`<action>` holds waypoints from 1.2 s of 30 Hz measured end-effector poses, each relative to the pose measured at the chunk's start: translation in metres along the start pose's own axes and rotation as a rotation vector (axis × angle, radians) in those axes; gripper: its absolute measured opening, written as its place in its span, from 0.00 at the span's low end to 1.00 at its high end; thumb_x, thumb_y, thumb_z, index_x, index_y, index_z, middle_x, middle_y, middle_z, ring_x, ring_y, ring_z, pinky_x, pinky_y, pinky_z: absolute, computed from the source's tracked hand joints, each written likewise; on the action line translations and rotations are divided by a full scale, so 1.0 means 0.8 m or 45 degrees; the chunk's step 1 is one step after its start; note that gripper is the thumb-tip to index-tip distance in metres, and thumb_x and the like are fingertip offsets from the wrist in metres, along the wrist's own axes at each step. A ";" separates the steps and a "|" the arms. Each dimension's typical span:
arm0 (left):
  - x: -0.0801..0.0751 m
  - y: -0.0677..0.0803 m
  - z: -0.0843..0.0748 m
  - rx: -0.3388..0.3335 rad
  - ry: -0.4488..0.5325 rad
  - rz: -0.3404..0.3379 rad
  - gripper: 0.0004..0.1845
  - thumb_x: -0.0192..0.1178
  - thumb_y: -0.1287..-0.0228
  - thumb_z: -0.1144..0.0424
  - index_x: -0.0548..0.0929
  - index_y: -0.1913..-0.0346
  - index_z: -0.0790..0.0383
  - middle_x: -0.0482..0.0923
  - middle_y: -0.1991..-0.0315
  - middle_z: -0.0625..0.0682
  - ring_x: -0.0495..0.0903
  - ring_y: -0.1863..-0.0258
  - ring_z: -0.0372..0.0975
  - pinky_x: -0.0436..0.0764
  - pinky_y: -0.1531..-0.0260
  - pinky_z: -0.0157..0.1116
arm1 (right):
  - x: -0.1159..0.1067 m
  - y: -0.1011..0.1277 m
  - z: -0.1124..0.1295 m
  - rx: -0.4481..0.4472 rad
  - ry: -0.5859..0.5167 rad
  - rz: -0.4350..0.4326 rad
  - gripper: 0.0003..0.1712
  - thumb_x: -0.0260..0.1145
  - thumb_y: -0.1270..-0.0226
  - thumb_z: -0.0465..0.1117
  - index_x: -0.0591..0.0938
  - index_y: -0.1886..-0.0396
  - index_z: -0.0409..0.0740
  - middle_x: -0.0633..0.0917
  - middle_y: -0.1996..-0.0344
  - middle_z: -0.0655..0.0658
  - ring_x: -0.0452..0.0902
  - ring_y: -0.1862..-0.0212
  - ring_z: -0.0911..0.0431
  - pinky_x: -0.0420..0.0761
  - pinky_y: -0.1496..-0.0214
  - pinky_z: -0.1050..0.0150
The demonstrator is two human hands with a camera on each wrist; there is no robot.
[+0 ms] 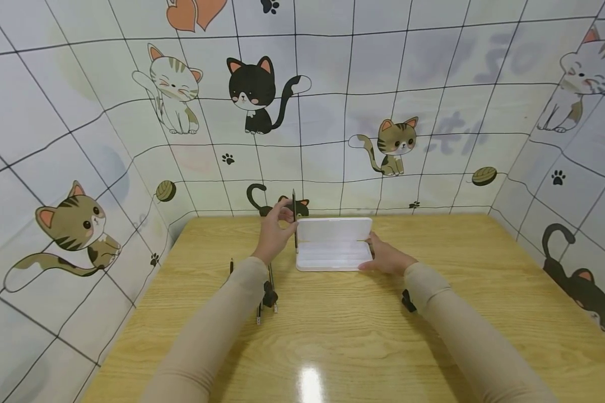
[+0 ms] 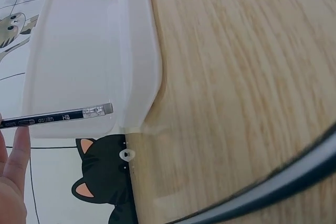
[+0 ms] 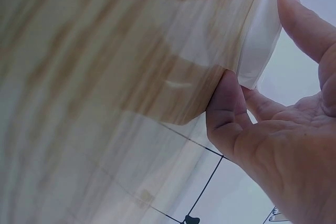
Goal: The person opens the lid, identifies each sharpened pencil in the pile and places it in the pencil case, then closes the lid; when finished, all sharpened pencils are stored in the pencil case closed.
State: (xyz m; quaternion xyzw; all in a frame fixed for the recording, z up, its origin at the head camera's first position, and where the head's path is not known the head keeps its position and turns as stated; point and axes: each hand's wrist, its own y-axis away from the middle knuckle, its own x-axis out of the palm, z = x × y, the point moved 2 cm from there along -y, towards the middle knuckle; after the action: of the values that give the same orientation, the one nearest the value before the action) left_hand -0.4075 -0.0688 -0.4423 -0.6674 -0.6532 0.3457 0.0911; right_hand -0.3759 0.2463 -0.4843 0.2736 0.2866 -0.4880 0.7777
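pencil (image 1: 294, 215) upright, frame centre, pinched in L hand (image 1: 274, 232) fingertips, just above L end of open white case (image 1: 333, 246) | R hand (image 1: 385, 258) fingers+thumb curled round case R end | tip: lay it flat along tray, keep case braced | case looks empty | more pencils (image 1: 264, 291) on table (image 1: 484, 291) under L sleeve

Both arms wear long, close-fitting beige sleeves that end at the wrists. The left sleeve (image 1: 217, 324) and right sleeve (image 1: 464, 330) are plain, of a smooth knit with no print or seam markings visible. The left hand (image 1: 274, 232) and right hand (image 1: 387, 258) are bare, with no gloves, rings or watch showing. A small black mount (image 1: 408, 300) sits under the right wrist, and a similar black piece (image 1: 269, 295) under the left. Nails are short and unpainted.
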 end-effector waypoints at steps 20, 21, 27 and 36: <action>0.013 0.001 -0.003 -0.063 0.003 0.030 0.32 0.67 0.38 0.78 0.73 0.32 0.61 0.79 0.56 0.57 0.81 0.56 0.47 0.82 0.54 0.44 | 0.001 0.001 0.004 0.031 0.001 0.001 0.67 0.73 0.33 0.47 0.32 0.21 0.30 0.55 0.23 0.27 0.47 0.22 0.35 0.52 0.23 0.39; 0.014 0.001 -0.003 -0.069 0.000 0.031 0.32 0.67 0.38 0.78 0.73 0.32 0.61 0.79 0.56 0.57 0.81 0.56 0.47 0.82 0.55 0.43 | 0.001 0.001 0.004 0.033 0.002 0.002 0.66 0.73 0.33 0.46 0.32 0.21 0.30 0.55 0.23 0.27 0.47 0.22 0.35 0.52 0.23 0.39; 0.020 0.001 0.004 -0.074 -0.023 0.048 0.32 0.68 0.39 0.78 0.73 0.31 0.63 0.79 0.56 0.57 0.81 0.56 0.47 0.82 0.55 0.41 | 0.002 0.003 0.005 0.033 0.016 0.010 0.66 0.73 0.33 0.47 0.33 0.21 0.28 0.55 0.23 0.27 0.48 0.22 0.34 0.53 0.24 0.38; 0.025 0.004 0.012 -0.038 -0.059 0.064 0.31 0.67 0.38 0.78 0.74 0.32 0.63 0.79 0.56 0.57 0.81 0.58 0.46 0.84 0.61 0.38 | 0.000 0.005 0.007 0.022 0.018 0.000 0.64 0.73 0.32 0.46 0.34 0.22 0.27 0.57 0.24 0.27 0.50 0.23 0.34 0.53 0.24 0.38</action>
State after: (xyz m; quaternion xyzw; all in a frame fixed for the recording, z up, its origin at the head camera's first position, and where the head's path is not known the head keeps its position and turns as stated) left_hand -0.4123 -0.0535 -0.4580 -0.6768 -0.6432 0.3535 0.0570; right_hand -0.3711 0.2436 -0.4798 0.2838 0.2878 -0.4884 0.7734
